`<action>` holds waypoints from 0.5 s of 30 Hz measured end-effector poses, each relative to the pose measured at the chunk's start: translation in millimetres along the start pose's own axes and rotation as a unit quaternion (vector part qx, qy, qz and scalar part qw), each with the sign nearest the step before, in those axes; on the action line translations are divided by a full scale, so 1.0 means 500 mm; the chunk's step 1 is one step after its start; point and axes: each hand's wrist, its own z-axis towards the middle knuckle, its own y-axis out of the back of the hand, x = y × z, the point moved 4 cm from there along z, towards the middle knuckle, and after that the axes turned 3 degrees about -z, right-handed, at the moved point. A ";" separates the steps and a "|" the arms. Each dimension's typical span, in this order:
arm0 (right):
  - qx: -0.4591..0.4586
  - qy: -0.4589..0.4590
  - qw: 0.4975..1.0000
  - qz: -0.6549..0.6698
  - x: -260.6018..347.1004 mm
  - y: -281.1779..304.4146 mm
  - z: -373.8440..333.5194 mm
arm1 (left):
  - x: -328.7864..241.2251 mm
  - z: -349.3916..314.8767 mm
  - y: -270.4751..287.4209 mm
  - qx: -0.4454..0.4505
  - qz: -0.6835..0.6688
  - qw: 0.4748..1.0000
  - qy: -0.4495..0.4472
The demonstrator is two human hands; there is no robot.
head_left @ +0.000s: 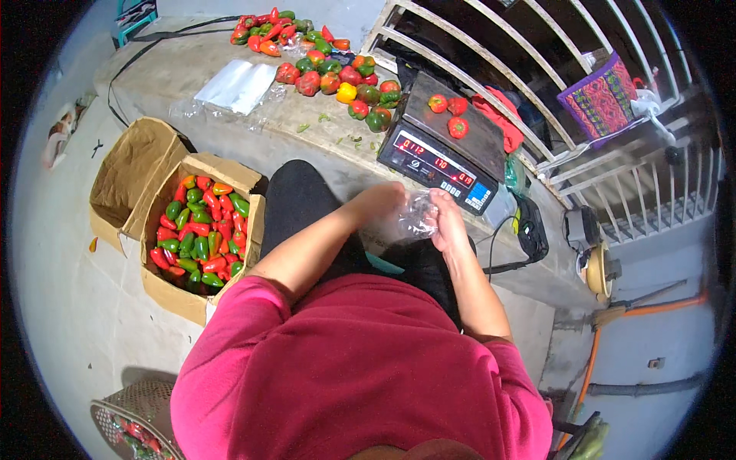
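A small clear plastic bag [416,215] is between my hands, in front of the scale. My right hand [448,220] grips its right side, thumb and fingers pressed together. At the bag's left edge my left hand [381,201] is closed on the plastic, slightly blurred by motion. Just beyond them stands a black digital scale [438,170] with a lit red display. Three red peppers [458,127] rest on its dark weighing plate. Left of the scale, red, green and yellow peppers [346,93] lie in a loose heap on the ledge.
An open cardboard box [202,244] of red and green peppers stands on the floor at my left. White plastic bags [236,86] lie on the ledge [326,142]. White metal bars [491,38] rise behind the scale. A plastic basket [142,406] sits at lower left.
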 end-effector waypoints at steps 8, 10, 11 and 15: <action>-0.123 0.117 0.773 -0.611 -0.012 0.040 0.021 | -0.031 -0.008 -0.003 0.092 -0.594 0.796 -0.066; -0.171 0.224 0.728 -0.625 -0.006 0.058 0.023 | -0.070 -0.031 -0.001 -0.021 -0.361 0.932 -0.020; -0.187 0.278 0.707 -0.622 -0.006 0.092 0.036 | -0.083 -0.035 0.000 -0.074 -0.230 0.970 0.002; -0.092 0.148 0.879 -0.443 0.040 0.073 0.047 | -0.012 -0.014 0.013 -0.267 0.076 0.939 -0.201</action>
